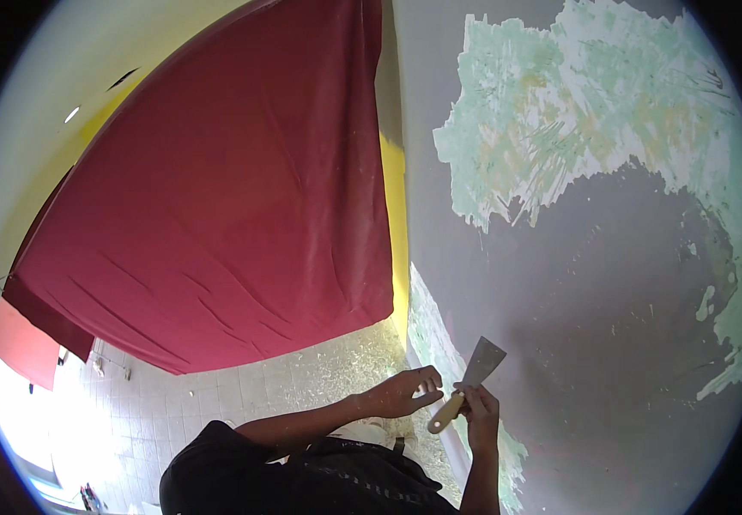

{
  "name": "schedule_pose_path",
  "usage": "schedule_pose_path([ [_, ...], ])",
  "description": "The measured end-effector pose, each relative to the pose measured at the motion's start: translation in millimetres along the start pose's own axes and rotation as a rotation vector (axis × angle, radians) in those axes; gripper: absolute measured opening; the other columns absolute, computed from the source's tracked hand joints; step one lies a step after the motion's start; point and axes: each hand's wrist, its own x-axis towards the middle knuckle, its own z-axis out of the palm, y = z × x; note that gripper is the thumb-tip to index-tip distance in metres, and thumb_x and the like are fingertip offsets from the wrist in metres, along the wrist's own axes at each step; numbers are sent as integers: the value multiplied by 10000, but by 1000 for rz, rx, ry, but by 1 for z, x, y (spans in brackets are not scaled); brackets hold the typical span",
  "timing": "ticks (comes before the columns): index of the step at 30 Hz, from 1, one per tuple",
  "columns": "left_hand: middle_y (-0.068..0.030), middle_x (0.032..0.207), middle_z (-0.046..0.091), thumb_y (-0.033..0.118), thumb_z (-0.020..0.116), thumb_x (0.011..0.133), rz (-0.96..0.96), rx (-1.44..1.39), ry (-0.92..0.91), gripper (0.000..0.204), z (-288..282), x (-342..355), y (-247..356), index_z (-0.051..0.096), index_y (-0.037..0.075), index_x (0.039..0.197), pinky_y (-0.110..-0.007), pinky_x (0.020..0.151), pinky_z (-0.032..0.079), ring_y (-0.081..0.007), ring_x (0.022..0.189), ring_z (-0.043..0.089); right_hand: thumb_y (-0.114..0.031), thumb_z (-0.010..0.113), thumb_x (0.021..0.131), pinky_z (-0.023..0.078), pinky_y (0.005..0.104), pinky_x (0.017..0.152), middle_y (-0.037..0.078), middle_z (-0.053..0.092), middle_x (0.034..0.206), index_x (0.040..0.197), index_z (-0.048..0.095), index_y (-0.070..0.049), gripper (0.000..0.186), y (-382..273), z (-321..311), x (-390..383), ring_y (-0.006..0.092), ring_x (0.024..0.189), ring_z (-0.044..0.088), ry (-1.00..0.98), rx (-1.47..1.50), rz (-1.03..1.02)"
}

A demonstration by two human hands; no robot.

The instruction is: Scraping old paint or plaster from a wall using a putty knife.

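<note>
My right hand (481, 414) grips the scraper (480, 364) | my left hand (407, 393) beside it, empty, loosely curled | above my fingers, pale-green patches (512, 112) look scraped; grey paint (581, 300) remains

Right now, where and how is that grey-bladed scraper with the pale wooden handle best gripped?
Probably by the wooden handle, from the lower left: its rounded end juts out there, beyond the right hand, while the flared grey metal blade points up and right.

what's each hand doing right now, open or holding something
Left hand: partly open, nothing visible in it.
Right hand: closed, holding a scraper.
</note>
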Motion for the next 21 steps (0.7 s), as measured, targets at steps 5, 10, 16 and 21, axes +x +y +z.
schedule_pose_path([
  [5, -93, 896, 637, 317, 449, 1047, -126, -138, -204, 324, 13, -18, 3, 536, 16, 1132, -334, 736, 501, -181, 817, 629, -154, 568, 957, 475, 277, 670, 57, 654, 820, 1040, 708, 34, 248, 1, 11, -9, 129, 738, 602, -68, -184, -132],
  [10, -27, 804, 552, 310, 446, 1048, -213, -324, -286, 303, 22, -18, 10, 514, 32, 1148, -285, 676, 470, -112, 720, 528, -156, 643, 916, 493, 286, 748, 90, 680, 994, 1080, 727, -29, 224, -2, 6, -19, 172, 874, 652, -93, -413, -234],
  [16, -31, 841, 547, 294, 454, 1039, -131, -278, -351, 321, 13, -12, 23, 505, 33, 1217, -274, 714, 472, -110, 767, 537, -154, 659, 906, 466, 274, 641, 73, 640, 837, 981, 736, 13, 198, 1, 1, -31, 135, 735, 600, 5, -449, -300],
  [21, -45, 876, 548, 319, 465, 1032, -128, -266, -375, 329, 21, -12, 17, 524, 26, 1171, -277, 717, 482, -121, 792, 544, -156, 658, 908, 462, 270, 646, 69, 655, 843, 1034, 739, -1, 216, 11, -17, -42, 121, 712, 576, 37, -550, -308],
])
